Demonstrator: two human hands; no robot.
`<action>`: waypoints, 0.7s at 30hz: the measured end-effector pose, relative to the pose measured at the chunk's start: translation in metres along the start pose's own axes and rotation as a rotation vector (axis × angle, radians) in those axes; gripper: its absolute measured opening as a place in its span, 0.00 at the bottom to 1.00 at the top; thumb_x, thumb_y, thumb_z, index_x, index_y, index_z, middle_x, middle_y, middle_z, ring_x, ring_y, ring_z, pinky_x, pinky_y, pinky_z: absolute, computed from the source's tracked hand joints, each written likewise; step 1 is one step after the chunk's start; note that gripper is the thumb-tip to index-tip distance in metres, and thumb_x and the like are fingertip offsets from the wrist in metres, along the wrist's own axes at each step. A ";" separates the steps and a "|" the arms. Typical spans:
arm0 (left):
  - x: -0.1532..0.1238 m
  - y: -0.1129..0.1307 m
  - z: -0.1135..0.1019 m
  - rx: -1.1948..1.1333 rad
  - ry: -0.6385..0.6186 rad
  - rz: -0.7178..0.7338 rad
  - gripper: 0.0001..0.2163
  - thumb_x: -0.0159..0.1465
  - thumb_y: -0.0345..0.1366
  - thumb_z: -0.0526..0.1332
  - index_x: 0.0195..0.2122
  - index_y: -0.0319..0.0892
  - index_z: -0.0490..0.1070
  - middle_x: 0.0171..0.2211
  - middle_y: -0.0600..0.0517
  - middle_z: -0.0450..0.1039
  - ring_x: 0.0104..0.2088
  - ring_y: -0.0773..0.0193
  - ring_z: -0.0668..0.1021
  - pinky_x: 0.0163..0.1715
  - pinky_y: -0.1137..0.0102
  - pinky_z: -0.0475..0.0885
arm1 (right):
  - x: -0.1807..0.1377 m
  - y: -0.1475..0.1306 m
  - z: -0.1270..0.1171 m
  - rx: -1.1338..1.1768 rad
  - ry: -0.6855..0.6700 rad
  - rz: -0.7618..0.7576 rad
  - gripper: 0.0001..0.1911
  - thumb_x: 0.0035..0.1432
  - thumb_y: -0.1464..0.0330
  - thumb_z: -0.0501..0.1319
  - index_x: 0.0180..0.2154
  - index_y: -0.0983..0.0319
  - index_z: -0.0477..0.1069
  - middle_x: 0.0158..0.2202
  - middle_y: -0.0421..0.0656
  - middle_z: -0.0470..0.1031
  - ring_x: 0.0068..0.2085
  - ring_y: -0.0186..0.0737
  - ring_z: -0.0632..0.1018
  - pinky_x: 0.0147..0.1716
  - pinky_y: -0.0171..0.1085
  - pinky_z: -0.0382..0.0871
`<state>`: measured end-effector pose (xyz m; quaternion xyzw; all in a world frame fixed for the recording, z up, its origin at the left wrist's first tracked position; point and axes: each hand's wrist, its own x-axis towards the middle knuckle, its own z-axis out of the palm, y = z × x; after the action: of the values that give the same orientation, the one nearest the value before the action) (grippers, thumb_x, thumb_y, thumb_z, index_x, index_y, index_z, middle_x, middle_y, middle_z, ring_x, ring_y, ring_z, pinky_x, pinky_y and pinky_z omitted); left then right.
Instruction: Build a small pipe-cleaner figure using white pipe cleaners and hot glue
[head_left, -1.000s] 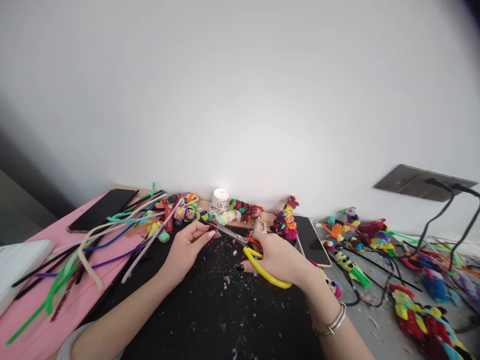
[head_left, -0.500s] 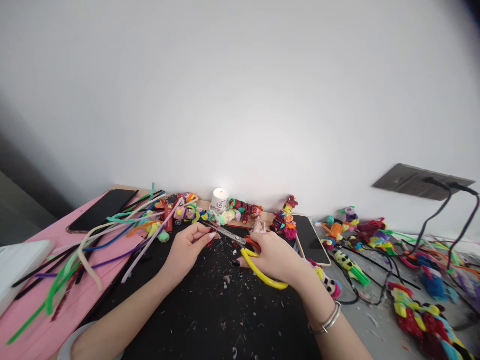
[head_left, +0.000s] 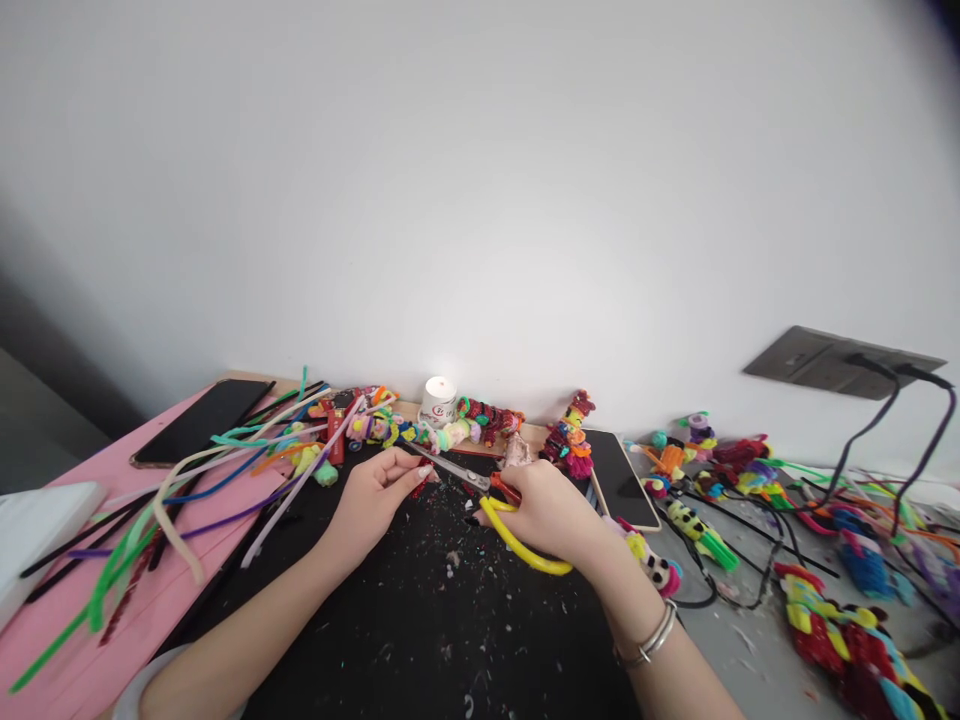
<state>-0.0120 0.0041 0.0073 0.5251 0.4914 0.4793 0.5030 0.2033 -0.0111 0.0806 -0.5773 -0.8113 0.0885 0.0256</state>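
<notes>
Scissors (head_left: 484, 482) in the right hand (head_left: 551, 505) meet fine work at the left hand (head_left: 384, 492), seen from my distant post above a black tabletop (head_left: 427, 640) flecked with bright clippings. I see the scissors lying aslant, their long axis running from the yellow handle at lower right to the blades at upper left, the tips reaching just behind the left fingertips. The right fingers are curled around the handles, orange and yellow; the blades stand close together, and I cannot tell whether they touch the left hand.

The left fingers are narrowed in a pinch on a small red fuzzy piece (head_left: 422, 489), which shows just below the thumb tip, near the middle of the view. Fingers hide much of it, so I cannot tell which way its long axis lies.

Beyond the hands, I count a white paper cup (head_left: 439, 403) near the wall and a red-and-green pipe-cleaner figure (head_left: 491, 421) beside it. Loose pipe cleaners (head_left: 180, 500) fan across a pink board (head_left: 180, 610) at left, near a dark phone (head_left: 202, 422).
</notes>
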 end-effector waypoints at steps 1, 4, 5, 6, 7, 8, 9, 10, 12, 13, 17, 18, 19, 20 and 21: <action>0.000 0.000 0.000 -0.010 0.000 0.003 0.11 0.55 0.44 0.65 0.30 0.41 0.72 0.29 0.51 0.78 0.32 0.61 0.77 0.34 0.70 0.68 | 0.001 0.000 0.001 0.001 0.003 0.003 0.23 0.54 0.47 0.59 0.25 0.61 0.69 0.24 0.42 0.70 0.26 0.38 0.71 0.23 0.34 0.52; 0.001 -0.001 -0.001 -0.024 0.013 0.001 0.11 0.55 0.44 0.65 0.30 0.41 0.72 0.29 0.52 0.79 0.32 0.61 0.77 0.33 0.71 0.68 | 0.000 0.001 0.000 0.045 0.004 0.036 0.21 0.53 0.48 0.60 0.28 0.61 0.68 0.26 0.42 0.71 0.28 0.40 0.72 0.25 0.34 0.55; 0.001 -0.001 -0.001 -0.020 0.018 0.000 0.11 0.55 0.44 0.65 0.30 0.41 0.72 0.28 0.52 0.79 0.31 0.62 0.77 0.33 0.71 0.68 | -0.001 0.001 -0.001 0.072 0.006 0.049 0.21 0.53 0.49 0.61 0.31 0.61 0.68 0.28 0.43 0.72 0.29 0.40 0.73 0.25 0.34 0.56; 0.000 0.000 -0.001 -0.011 0.023 0.000 0.11 0.55 0.44 0.65 0.30 0.41 0.72 0.28 0.52 0.78 0.31 0.62 0.77 0.32 0.71 0.67 | -0.002 0.001 -0.003 0.099 0.012 0.059 0.21 0.53 0.49 0.61 0.33 0.61 0.67 0.31 0.44 0.73 0.31 0.41 0.73 0.26 0.34 0.57; 0.000 0.000 0.000 0.003 0.031 0.003 0.11 0.55 0.43 0.65 0.29 0.41 0.72 0.27 0.52 0.78 0.30 0.62 0.77 0.32 0.71 0.67 | -0.003 0.001 -0.004 0.123 0.017 0.068 0.22 0.53 0.50 0.61 0.36 0.62 0.66 0.33 0.45 0.73 0.32 0.41 0.74 0.28 0.34 0.59; -0.001 0.000 0.000 0.018 0.038 0.010 0.11 0.55 0.43 0.65 0.29 0.41 0.72 0.27 0.53 0.78 0.30 0.62 0.77 0.31 0.71 0.67 | -0.005 0.001 -0.006 0.141 0.016 0.075 0.23 0.53 0.50 0.60 0.39 0.62 0.65 0.35 0.46 0.73 0.33 0.42 0.74 0.29 0.34 0.60; -0.001 0.000 0.000 0.030 0.040 0.017 0.11 0.55 0.44 0.65 0.29 0.41 0.72 0.27 0.52 0.78 0.30 0.62 0.77 0.31 0.71 0.67 | -0.006 0.000 -0.007 0.150 0.008 0.078 0.24 0.54 0.50 0.59 0.41 0.62 0.64 0.37 0.47 0.73 0.34 0.43 0.74 0.30 0.35 0.60; -0.001 0.000 0.000 0.039 0.041 0.025 0.11 0.55 0.44 0.65 0.29 0.41 0.72 0.27 0.52 0.78 0.30 0.61 0.76 0.32 0.71 0.67 | -0.008 -0.001 -0.008 0.149 -0.009 0.076 0.24 0.56 0.49 0.58 0.43 0.63 0.63 0.38 0.48 0.73 0.35 0.44 0.75 0.31 0.36 0.61; -0.002 0.000 0.000 0.053 0.039 0.032 0.11 0.55 0.44 0.65 0.29 0.41 0.72 0.28 0.52 0.78 0.31 0.61 0.76 0.32 0.70 0.67 | -0.009 -0.003 -0.008 0.123 -0.052 0.067 0.25 0.56 0.48 0.56 0.43 0.63 0.64 0.39 0.49 0.73 0.37 0.47 0.75 0.32 0.37 0.61; -0.002 0.001 0.000 0.055 0.035 0.033 0.11 0.55 0.44 0.65 0.29 0.41 0.72 0.28 0.51 0.78 0.31 0.61 0.76 0.33 0.70 0.67 | -0.009 -0.004 -0.007 0.103 -0.069 0.060 0.25 0.56 0.48 0.56 0.42 0.62 0.65 0.39 0.49 0.74 0.38 0.48 0.75 0.33 0.38 0.61; -0.002 0.002 0.000 0.047 0.031 0.030 0.11 0.55 0.44 0.65 0.30 0.40 0.71 0.28 0.52 0.77 0.31 0.61 0.76 0.33 0.70 0.67 | -0.008 -0.005 -0.003 0.032 -0.093 0.049 0.23 0.52 0.47 0.59 0.36 0.61 0.68 0.36 0.47 0.74 0.36 0.48 0.76 0.30 0.37 0.60; -0.001 0.002 0.000 0.045 0.028 0.026 0.11 0.55 0.43 0.64 0.29 0.40 0.71 0.27 0.52 0.77 0.30 0.62 0.76 0.32 0.70 0.66 | -0.008 -0.005 -0.002 0.024 -0.092 0.048 0.23 0.51 0.47 0.60 0.35 0.60 0.68 0.35 0.46 0.74 0.35 0.47 0.76 0.29 0.37 0.60; -0.001 0.002 0.000 0.044 0.030 0.025 0.11 0.55 0.43 0.64 0.29 0.40 0.71 0.27 0.52 0.76 0.30 0.62 0.75 0.32 0.71 0.66 | -0.007 -0.005 -0.001 0.019 -0.090 0.046 0.23 0.51 0.47 0.60 0.34 0.60 0.68 0.34 0.46 0.75 0.34 0.47 0.76 0.28 0.36 0.59; -0.001 0.003 0.000 0.043 0.027 0.024 0.11 0.55 0.43 0.64 0.29 0.40 0.71 0.26 0.53 0.76 0.29 0.62 0.75 0.31 0.71 0.66 | -0.007 -0.005 -0.001 0.016 -0.087 0.045 0.23 0.51 0.47 0.61 0.34 0.60 0.68 0.34 0.46 0.75 0.34 0.46 0.76 0.28 0.36 0.59; -0.001 0.003 0.000 0.041 0.027 0.025 0.11 0.55 0.43 0.65 0.28 0.41 0.70 0.26 0.53 0.76 0.29 0.62 0.75 0.31 0.71 0.66 | -0.007 -0.005 -0.001 0.014 -0.084 0.045 0.23 0.50 0.47 0.61 0.34 0.60 0.68 0.34 0.45 0.75 0.33 0.46 0.76 0.27 0.36 0.59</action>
<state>-0.0118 0.0033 0.0102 0.5348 0.5011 0.4824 0.4797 0.2006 -0.0191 0.0826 -0.5911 -0.7978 0.1190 -0.0062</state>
